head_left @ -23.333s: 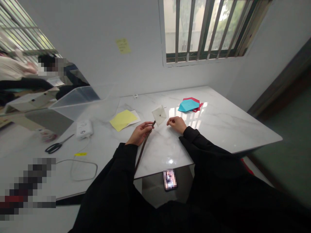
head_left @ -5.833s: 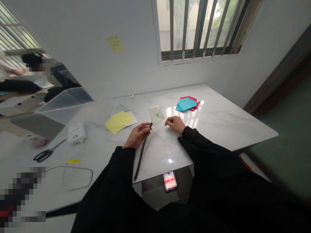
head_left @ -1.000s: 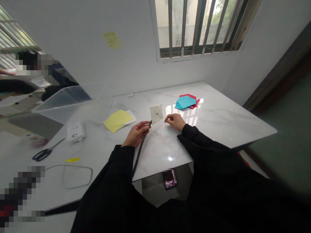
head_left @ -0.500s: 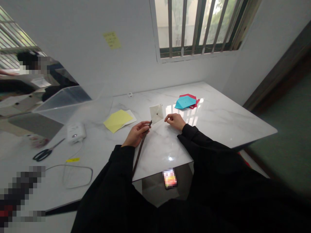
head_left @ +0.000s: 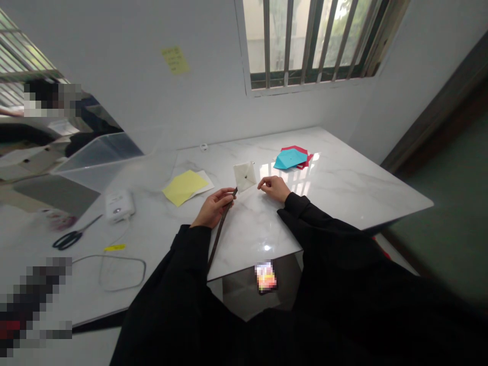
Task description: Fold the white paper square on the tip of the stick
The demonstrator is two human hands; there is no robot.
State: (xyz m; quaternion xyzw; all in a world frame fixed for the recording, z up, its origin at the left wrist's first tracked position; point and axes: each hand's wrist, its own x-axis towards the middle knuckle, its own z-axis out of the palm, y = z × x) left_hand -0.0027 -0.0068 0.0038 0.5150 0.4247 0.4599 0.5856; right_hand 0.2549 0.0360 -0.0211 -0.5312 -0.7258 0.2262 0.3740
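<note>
My left hand grips the upper end of a thin dark brown stick, which slants down past the table edge. At its top end sits a white paper square with a small dark pin at its centre. My right hand hovers just right of the square, its thumb and fingers curled together, and no held object shows in them. Both forearms are in black sleeves.
The white marble table holds yellow paper on a white sheet, cyan paper on red paper, black-handled scissors, a white device, a cable, and a clear plastic bin.
The white square has turned slightly on the stick, and both hands sit a little higher in view than a second ago. The left hand keeps its grip on the stick.
</note>
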